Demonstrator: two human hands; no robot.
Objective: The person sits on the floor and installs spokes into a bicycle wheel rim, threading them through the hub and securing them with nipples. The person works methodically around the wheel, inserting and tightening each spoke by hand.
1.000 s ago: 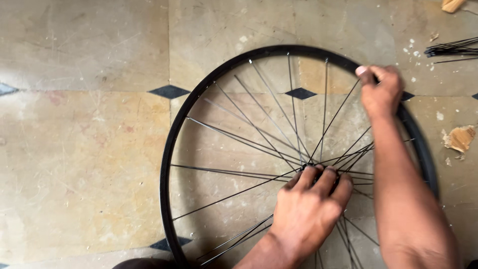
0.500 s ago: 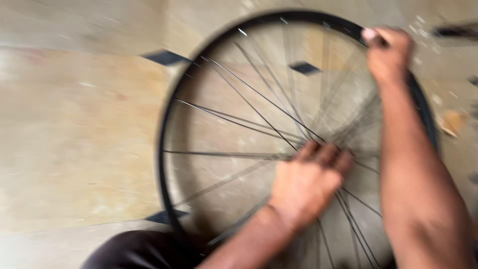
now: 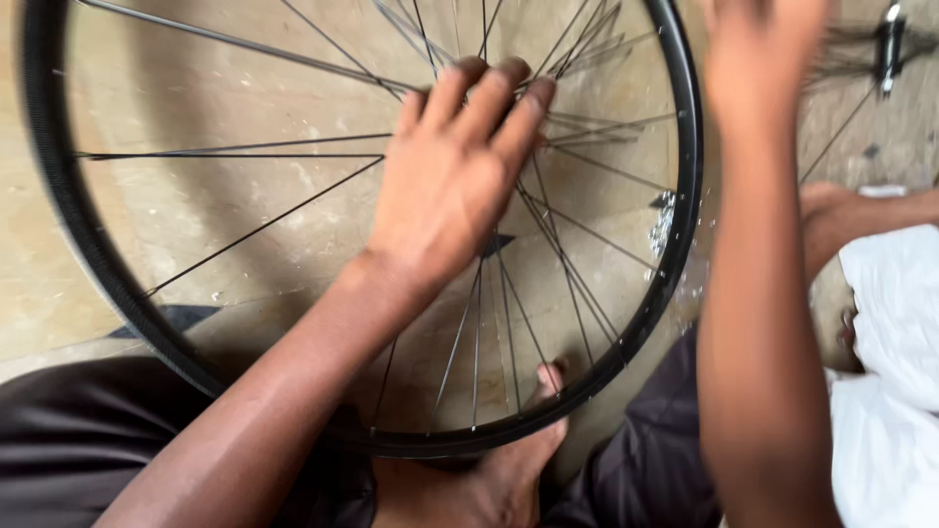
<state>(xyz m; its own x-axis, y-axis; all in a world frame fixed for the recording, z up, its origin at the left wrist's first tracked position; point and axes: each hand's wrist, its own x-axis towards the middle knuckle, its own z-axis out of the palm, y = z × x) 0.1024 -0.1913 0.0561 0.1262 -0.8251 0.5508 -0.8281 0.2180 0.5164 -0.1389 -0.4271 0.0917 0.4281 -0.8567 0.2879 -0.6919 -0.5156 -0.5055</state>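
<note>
Across your lap and the tiled floor (image 3: 196, 205), the black bicycle rim (image 3: 675, 244) stands close in front of you, its lower edge resting down by your bare foot (image 3: 499, 469) and between your dark trouser legs (image 3: 68, 430). Thin steel spokes (image 3: 245, 230) fan inward from the rim and gather under your left hand (image 3: 455, 186).

Your left hand lies flat over the middle of the wheel, where the spokes cross. Its fingers (image 3: 489, 103) are stretched out together and pressed against the spokes, so this grip is open and laid on the wheel rather than closed round anything. The hub itself is hidden beneath your palm.

Your right hand (image 3: 763, 39) is raised at the top edge of the view, just outside the rim on its right side. It is blurred and partly cut off, so you cannot tell from this view how far that grip is open or whether it holds anything; it appears to be beside the rim rather than on it. Your right forearm runs straight down the picture, in front of the rim's right edge.

To the right, beyond your forearm, lies white cloth (image 3: 890, 323), with what looks like part of another person's limb (image 3: 861, 215) above it. At the top right corner a second bundle of spokes with a small metal part (image 3: 888, 39) lies on the floor, well apart from the rim.
</note>
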